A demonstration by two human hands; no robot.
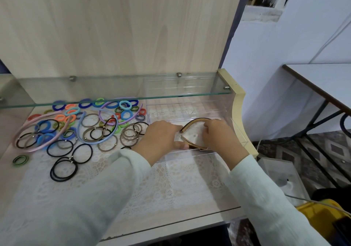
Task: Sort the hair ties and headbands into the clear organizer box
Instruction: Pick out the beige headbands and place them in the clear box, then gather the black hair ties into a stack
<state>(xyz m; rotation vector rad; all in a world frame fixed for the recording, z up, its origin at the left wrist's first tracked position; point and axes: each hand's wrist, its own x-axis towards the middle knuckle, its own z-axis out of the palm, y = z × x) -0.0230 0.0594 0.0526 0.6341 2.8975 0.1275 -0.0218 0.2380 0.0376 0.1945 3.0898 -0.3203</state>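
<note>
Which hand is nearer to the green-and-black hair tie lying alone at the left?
Left. The left hand lies right of the green-and-black hair tie; the right hand is farther right still.

3 loose headbands [100, 112] — 1 box [186, 155]

Right hand [220, 135] covers part of the headband [191, 123]; far hair ties [85, 103] smear behind the glass shelf [114, 87]; sleeves [275, 207] cropped below.

The scene was softly, evenly lit, reflections were caught on the glass shelf [106, 91], and lines were bowed at the frame's edges.
</note>
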